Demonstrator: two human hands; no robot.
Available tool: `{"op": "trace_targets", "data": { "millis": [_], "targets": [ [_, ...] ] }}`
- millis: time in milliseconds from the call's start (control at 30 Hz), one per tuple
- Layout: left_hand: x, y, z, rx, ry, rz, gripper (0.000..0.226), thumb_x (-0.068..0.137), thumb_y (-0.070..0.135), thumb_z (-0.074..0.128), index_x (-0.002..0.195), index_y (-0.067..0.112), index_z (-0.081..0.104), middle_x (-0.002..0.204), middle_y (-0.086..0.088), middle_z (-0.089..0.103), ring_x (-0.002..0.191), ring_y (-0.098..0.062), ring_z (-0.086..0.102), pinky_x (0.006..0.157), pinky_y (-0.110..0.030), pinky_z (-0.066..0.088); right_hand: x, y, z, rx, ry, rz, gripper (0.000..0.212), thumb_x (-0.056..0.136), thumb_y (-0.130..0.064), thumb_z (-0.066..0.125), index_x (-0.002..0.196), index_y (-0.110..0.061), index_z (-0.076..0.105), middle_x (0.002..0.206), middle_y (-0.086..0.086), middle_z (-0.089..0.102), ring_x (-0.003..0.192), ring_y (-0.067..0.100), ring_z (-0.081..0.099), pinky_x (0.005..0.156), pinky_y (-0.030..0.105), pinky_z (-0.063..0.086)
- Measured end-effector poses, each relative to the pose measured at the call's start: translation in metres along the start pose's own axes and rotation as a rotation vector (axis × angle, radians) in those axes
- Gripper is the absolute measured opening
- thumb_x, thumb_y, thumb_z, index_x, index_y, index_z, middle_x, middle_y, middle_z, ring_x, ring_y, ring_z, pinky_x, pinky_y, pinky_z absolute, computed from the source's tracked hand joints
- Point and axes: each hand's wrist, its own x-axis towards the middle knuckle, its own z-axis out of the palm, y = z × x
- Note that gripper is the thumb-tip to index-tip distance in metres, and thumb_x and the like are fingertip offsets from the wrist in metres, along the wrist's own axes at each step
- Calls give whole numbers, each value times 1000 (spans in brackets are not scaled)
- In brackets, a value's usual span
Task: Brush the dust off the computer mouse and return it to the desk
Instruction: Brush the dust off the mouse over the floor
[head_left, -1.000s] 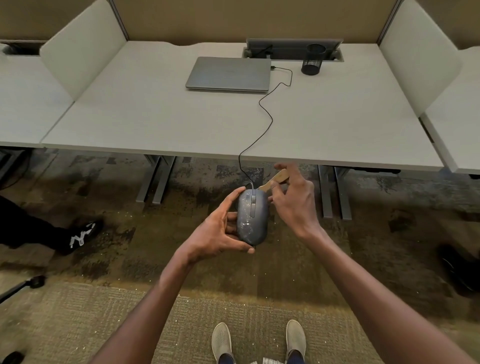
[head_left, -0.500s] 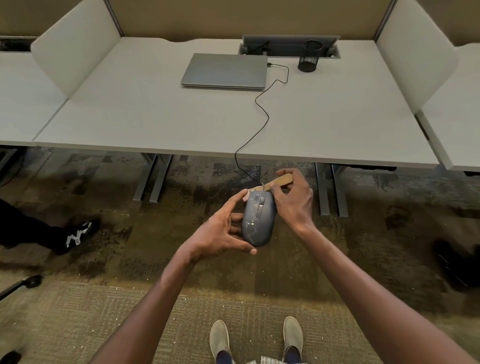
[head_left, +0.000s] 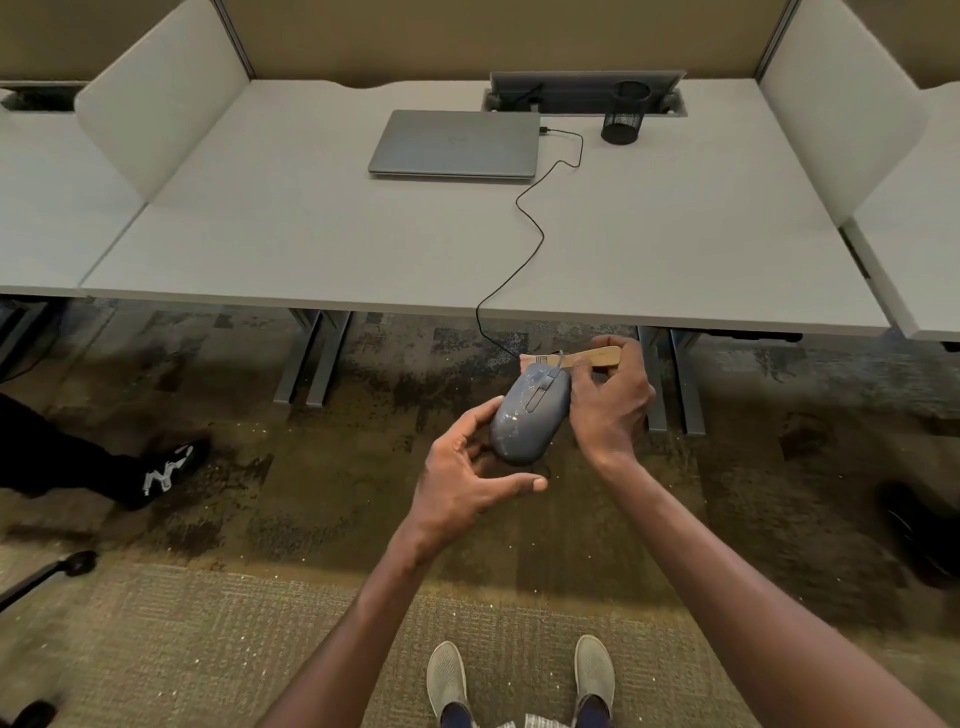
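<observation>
Brushing the mouse at centre frame, below the desk edge.
I see my left hand (head_left: 462, 478) cradling the grey mouse (head_left: 527, 418) with curled fingers; my right hand (head_left: 610, 400) pinches the wooden brush (head_left: 576, 358) at its front end.

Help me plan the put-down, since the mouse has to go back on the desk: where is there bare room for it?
The desk is bare along its front edge, left of the black cable, and between the cable and the right divider. The back is crowded: closed laptop, mesh pen cup and cable tray. The left hand holds the mouse; the right hand holds the brush.
</observation>
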Motion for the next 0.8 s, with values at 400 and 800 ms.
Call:
{"op": "trace_targets", "data": {
  "millis": [400,800],
  "targets": [
    [-6,-9,14,-34,298,90,76,58,22,96,124,26,60,121,1,71,108,-10,73,88,-26,60,-8,-4,0,24,84,-7,23,90,-3,70,111,-2,61,94,-2,63,82,10,62,65,0,45],
    [-16,-11,17,-45,371,109,79,56,22,93,128,20,60,120,1,70,104,-6,74,86,-21,59,-19,-6,2,27,77,-38,22,91,-4,70,111,-3,61,94,-5,62,82,9,62,64,1,46]
  ]
}}
